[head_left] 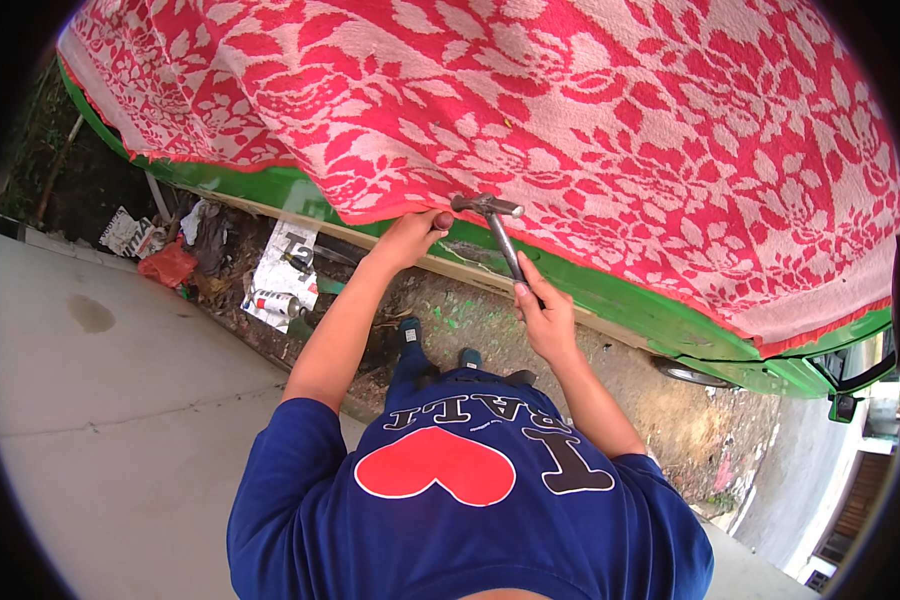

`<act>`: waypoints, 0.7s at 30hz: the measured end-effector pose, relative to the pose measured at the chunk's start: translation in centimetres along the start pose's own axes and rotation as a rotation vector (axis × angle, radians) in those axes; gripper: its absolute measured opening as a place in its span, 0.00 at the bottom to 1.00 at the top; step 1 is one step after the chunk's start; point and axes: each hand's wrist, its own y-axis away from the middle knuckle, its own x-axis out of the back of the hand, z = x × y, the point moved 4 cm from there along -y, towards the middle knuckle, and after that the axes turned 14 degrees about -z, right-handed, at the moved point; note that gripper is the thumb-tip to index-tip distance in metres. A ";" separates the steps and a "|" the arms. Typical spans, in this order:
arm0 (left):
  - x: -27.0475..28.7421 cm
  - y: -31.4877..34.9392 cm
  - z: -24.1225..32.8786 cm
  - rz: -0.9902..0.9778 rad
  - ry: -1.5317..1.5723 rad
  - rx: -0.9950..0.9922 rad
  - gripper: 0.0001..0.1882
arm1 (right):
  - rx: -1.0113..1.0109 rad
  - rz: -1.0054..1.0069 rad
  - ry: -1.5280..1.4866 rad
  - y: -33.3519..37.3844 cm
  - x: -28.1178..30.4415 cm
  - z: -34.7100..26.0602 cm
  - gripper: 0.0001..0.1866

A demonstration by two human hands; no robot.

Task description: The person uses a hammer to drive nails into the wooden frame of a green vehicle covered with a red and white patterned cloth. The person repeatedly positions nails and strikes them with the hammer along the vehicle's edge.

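A hammer (497, 232) is gripped by its handle in the right hand (545, 318), the fingers closed around the lower end of the shaft, while the metal head is held up against the edge of a green vehicle body (610, 295). The left hand (410, 238) is pressed to the same green edge just beside the hammer head, its fingers curled at the hem of a red and white floral cloth (570, 120); whether anything is pinched in it cannot be told. The cloth is draped over the vehicle's top and hangs down to the green rim. Below the hands, bare dirt ground (670, 400) is seen, with crumpled papers and litter (280, 280) lying to the left beside a grey concrete slab (120, 400). A dark blue shirt (470, 500) with a red heart is worn.
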 end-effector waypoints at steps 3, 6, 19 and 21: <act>-0.3 -0.2 0.2 -0.087 -0.019 0.081 0.12 | 0.082 -0.052 0.364 -1.2 -0.2 -0.2 0.24; -0.8 1.3 0.0 -0.150 -0.127 0.179 0.11 | 0.034 -0.071 0.412 -1.0 -0.3 0.2 0.23; -0.2 3.7 -1.2 0.181 0.366 0.038 0.06 | -0.113 0.035 -0.091 0.1 1.0 1.2 0.24; 0.2 3.8 -0.5 0.180 0.350 0.040 0.06 | -0.095 0.041 -0.098 0.2 0.9 1.5 0.23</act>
